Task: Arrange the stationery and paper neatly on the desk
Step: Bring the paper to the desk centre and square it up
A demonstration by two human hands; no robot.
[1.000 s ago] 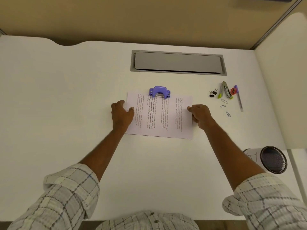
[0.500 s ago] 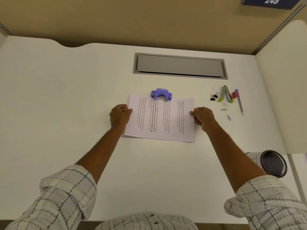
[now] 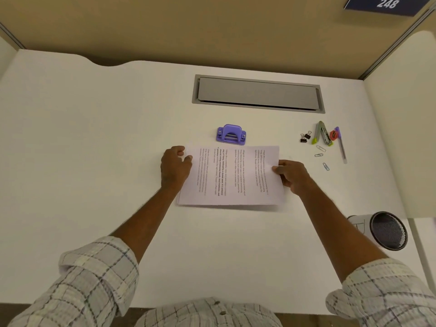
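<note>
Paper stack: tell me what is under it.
Only white desk shows around the paper stack, which the left hand and right hand pinch at its side edges. Anything beneath the sheets, fingers included, is covered.

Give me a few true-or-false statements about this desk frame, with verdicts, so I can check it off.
1. The left hand and right hand grip opposite side edges of the paper stack. True.
2. The purple hole punch sits on top of the paper stack. False: it sits on the desk, just past the stack's far edge.
3. The mesh pen cup stands upright. False: it lies on its side, with its opening facing the camera.
4. The stapler, pen and binder clips lie to the right of the paper stack. True.
</note>
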